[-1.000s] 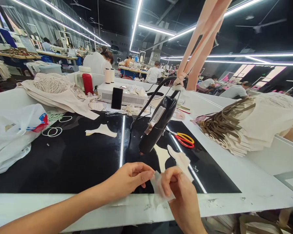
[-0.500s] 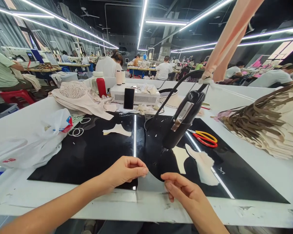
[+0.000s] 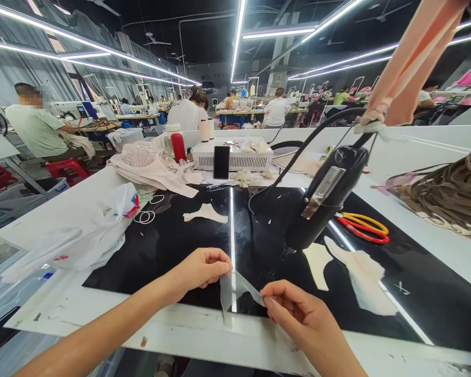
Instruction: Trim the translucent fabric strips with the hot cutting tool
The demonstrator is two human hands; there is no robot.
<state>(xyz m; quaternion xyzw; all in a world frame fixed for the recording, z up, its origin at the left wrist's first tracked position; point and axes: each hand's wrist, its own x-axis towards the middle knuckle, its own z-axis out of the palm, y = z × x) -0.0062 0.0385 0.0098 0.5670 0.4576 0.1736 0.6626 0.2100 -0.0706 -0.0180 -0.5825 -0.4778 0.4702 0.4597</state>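
Between my two hands a thin see-through sheet (image 3: 241, 290) is stretched above the front edge of the black mat (image 3: 172, 243). My left hand (image 3: 206, 269) pinches its upper left corner, and my right hand (image 3: 292, 309) pinches its right end. The sheet hangs down in a point below my left fingers. Beyond my right hand lie a cream fabric piece (image 3: 317, 264) and a larger white fabric piece (image 3: 363, 275). Another small cream piece (image 3: 206, 213) rests farther back on the mat. A black handheld machine (image 3: 322, 196) hangs at the right with a pink cloth strip tied above it.
Scissors with red and yellow handles (image 3: 363, 228) lie at the right. A white plastic bag (image 3: 90, 235) is at the left, beside pale cords (image 3: 145, 215). At the back stand a phone (image 3: 221, 162), a white box (image 3: 251, 159) and piled fabric (image 3: 153, 165). Brown straps (image 3: 447, 183) lie far right.
The view has turned left, so the table things sit farther right. The sheet between my hands is now tilted and shows more of its surface, its lower corner hanging down. Both hands keep their pinch.
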